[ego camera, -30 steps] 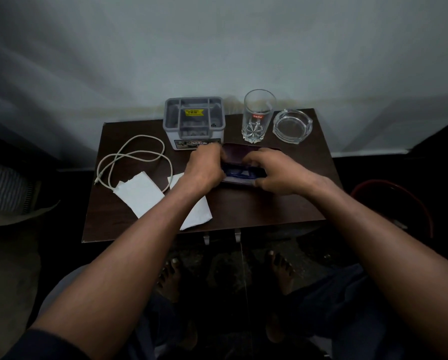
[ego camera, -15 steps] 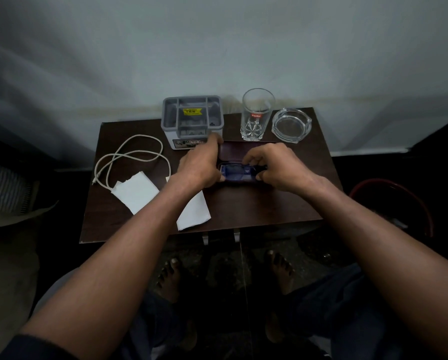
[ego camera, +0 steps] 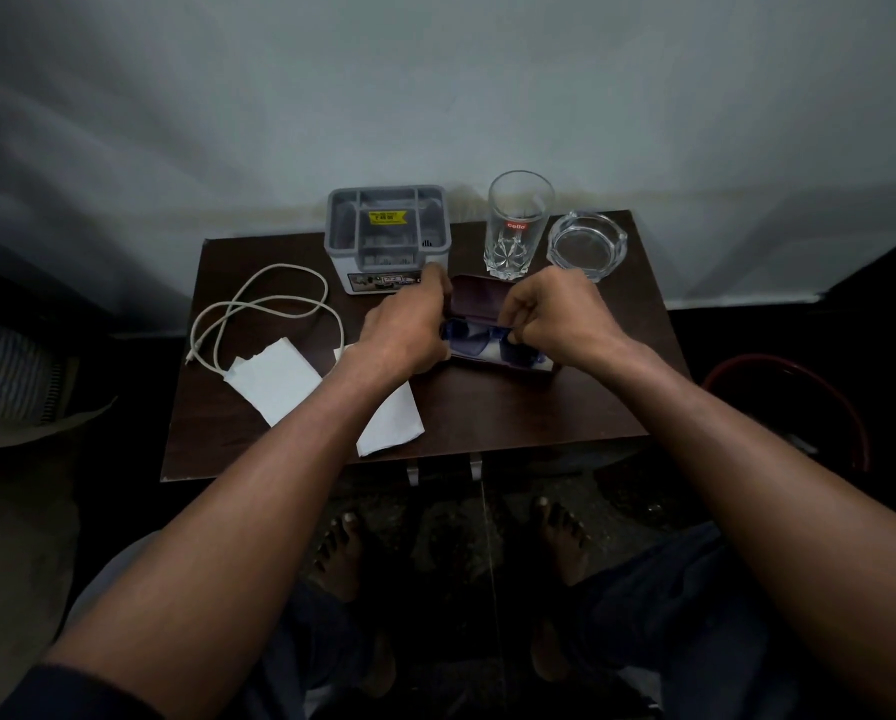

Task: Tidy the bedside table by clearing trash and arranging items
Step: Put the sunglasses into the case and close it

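Since a second ago the case (ego camera: 479, 296) lid stands open and blue glasses (ego camera: 474, 341) lie inside — storing them is nearly done. Your left hand (ego camera: 409, 324) grips the case's left end; your right hand (ego camera: 555, 311) pinches the glasses' right side. Beyond your hands: organiser (ego camera: 386, 228), tumbler (ego camera: 518, 226), ashtray (ego camera: 586, 244), close. Left: cable (ego camera: 258, 309), papers (ego camera: 274, 379). Counter (ego camera: 513, 407) toward you is bare — close there.

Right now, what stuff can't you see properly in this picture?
Head view only:
- The glasses in the open case: both hands cover the ends.
- One white paper: the left forearm crosses it.
- The yellow sticker on the grey organizer: print too small.
- The red bucket: too dark to see inside.
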{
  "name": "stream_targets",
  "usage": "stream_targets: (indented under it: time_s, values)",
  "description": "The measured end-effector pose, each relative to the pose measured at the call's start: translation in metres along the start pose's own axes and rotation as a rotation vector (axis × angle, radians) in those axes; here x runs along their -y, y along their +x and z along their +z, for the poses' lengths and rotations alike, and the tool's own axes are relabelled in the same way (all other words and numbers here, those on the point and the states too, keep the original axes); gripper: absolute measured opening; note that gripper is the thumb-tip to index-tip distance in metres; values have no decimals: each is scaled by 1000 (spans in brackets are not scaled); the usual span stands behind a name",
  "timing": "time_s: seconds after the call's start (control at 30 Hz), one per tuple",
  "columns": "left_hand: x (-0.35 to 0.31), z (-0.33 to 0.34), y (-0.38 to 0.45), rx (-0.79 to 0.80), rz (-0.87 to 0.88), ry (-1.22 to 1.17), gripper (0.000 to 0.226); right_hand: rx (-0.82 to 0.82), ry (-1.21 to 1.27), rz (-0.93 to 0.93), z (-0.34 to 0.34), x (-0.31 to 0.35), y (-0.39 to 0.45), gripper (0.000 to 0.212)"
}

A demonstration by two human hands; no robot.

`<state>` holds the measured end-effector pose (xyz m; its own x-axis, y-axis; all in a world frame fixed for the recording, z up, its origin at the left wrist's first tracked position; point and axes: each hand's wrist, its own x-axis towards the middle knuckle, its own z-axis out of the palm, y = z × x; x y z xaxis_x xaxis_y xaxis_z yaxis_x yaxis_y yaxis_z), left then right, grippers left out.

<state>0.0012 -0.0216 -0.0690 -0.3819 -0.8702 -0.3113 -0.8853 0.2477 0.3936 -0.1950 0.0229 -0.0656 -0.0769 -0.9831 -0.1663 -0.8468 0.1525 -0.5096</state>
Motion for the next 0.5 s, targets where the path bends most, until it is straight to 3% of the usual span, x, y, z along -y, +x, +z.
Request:
stream_targets:
  time_s: [0.07, 0.17, 0.33, 0.5]
  values:
    - [0, 0, 0, -12, 5, 2, 74, -56, 5, -8, -7, 1, 1, 29]
    - [0, -1, -1, -36, 14, 11, 86, -120, -33, 9, -12, -3, 6, 53]
    - [-1, 0, -1, -55, 42, 50, 105, -13, -86, 85, -2, -5, 8, 71]
    - [-3, 4, -3, 59, 123, 29, 129, -127, -109, -13, -1, -1, 2, 48]
